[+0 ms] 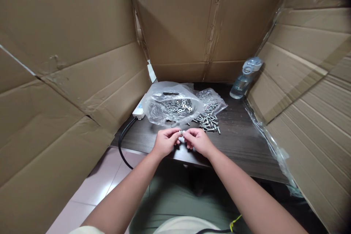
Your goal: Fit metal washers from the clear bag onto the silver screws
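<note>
Just in front of the table's near edge, my left hand (166, 142) and my right hand (199, 141) meet fingertip to fingertip. Both are closed in a pinch on one small shiny metal fastener (181, 132). Fingers cover most of it, so its exact kind does not show. Beyond my hands, a whitish plastic bag (150, 108) lies with its mouth toward me, holding many loose washers and nuts (181, 108). To its right, a pile of metal bolts (208, 121) spills from a clear plastic bag (211, 98).
Cardboard walls (175, 25) enclose the dark wooden table (241, 142) at the back and both sides. A clear water bottle (242, 80) stands tilted at the back right. On the left, a white power strip (139, 111) has a black cable (120, 146) hanging over the edge.
</note>
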The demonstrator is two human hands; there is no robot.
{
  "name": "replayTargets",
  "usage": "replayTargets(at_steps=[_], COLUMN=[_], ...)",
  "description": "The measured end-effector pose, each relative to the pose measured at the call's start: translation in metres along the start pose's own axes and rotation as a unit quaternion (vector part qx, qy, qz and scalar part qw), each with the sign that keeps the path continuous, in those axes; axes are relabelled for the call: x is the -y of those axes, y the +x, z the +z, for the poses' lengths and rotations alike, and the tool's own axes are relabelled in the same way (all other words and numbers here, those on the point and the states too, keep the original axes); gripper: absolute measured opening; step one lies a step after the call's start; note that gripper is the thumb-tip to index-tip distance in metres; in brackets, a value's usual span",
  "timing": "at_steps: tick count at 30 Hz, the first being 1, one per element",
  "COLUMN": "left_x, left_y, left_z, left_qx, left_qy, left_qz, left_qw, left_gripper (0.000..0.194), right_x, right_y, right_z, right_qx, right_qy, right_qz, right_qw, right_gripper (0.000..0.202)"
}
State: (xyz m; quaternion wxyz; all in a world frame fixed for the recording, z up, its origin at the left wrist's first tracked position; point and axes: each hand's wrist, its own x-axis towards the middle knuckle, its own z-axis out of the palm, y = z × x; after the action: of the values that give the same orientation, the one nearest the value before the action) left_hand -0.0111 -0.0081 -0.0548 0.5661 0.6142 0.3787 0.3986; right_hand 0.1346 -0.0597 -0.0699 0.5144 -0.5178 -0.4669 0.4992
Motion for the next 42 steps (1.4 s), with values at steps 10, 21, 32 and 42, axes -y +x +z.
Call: replayTargets(at_steps=[10,21,32,42], left_x=[0.0014,0.0023,0.0002,-0.0009], left_y=[-0.0002,-0.0008,-0.0002,-0.0008], left_z=[-0.0011,0.0003,-0.0008,-0.0008], left_qx=[0.003,0.018,0.010,0.011], left_qy=[-0.006,0.020,0.005,-0.010], left_qz=[0.000,0.005,-0.011,-0.019], left_qw=[1.000,1.000,1.000,1.000], left_gripper=[0.026,0.024,0.027,0.029], right_x=[0.0060,-0.0002,0.0031,0.0051], right_y=[-0.0059,-0.0016,-0.0042,-0.0062], right_z=[-0.0022,0.0031,-0.0007,-0.0007], right_qx=[0.007,-0.042,-0.007,-0.017], right_qy=[0.056,-0.067,0.000,0.046], right_qz=[-0.042,-0.036,-0.024,-0.028], right_qw=[0.998,0.996,1.000,0.998], right_gripper=[0.039,0.044,0.030,0.034])
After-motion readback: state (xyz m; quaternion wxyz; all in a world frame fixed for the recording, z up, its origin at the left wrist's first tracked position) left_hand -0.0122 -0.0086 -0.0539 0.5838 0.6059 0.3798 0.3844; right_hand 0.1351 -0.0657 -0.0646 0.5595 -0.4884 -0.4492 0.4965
